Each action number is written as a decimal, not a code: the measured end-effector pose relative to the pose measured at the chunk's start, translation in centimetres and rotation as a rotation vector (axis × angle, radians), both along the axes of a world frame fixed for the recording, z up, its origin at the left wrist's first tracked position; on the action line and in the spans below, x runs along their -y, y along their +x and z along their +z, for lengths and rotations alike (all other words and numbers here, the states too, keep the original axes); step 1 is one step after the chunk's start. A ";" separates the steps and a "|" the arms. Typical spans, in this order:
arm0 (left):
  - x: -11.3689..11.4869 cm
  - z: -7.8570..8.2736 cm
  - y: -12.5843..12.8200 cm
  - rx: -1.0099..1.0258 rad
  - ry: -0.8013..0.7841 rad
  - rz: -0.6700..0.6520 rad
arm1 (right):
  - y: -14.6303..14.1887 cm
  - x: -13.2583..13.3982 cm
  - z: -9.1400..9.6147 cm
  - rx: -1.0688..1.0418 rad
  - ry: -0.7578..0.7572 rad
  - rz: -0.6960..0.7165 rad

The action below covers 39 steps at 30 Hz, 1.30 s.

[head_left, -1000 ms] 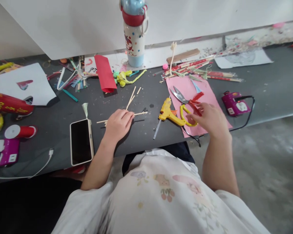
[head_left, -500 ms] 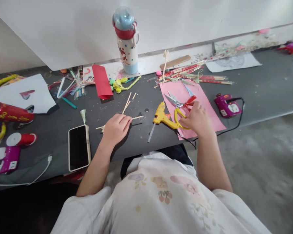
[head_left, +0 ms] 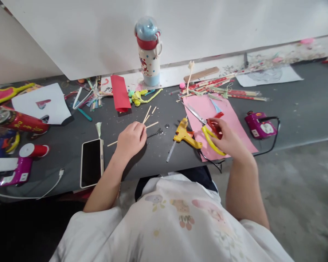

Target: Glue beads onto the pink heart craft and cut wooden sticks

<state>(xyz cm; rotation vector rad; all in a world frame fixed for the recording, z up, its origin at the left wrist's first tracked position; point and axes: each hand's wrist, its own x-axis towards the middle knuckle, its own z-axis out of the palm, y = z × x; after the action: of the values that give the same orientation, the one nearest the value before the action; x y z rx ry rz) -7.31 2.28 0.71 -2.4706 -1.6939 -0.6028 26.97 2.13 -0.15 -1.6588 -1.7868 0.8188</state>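
My left hand [head_left: 131,138] is closed around a thin wooden stick [head_left: 152,125], which pokes out on both sides of the fist. Several short stick pieces [head_left: 147,114] lie on the table just beyond it. In my right hand [head_left: 229,140] are scissors [head_left: 196,113] with yellow and red handles, the fingers round the handles and the blades pointing away to the left. Beneath them is a sheet of pink paper [head_left: 236,125]. A yellow hot glue gun [head_left: 184,134] lies between my hands, a clear glue stick jutting from its back.
A phone [head_left: 91,163] lies left of my left arm, near a red thread spool [head_left: 34,150] and a red can [head_left: 22,122]. At the back stand a water bottle [head_left: 149,54] and a folded red paper [head_left: 120,93]. A purple corded box [head_left: 261,124] sits at right.
My right hand has taken the scissors by the handles and turned them slightly over the pink paper. The left hand keeps its grip on the stick. The whole view has shifted a little.
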 end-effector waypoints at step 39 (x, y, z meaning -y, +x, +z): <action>0.4 -1.7 -0.8 0.330 0.128 0.132 | -12.9 0.8 1.5 -0.250 -0.204 0.283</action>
<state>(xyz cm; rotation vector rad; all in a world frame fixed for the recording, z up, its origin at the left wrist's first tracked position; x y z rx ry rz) -8.11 1.87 -0.99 -2.2453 -1.8404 -1.1154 14.08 1.29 1.39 -1.3643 -1.8294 1.3118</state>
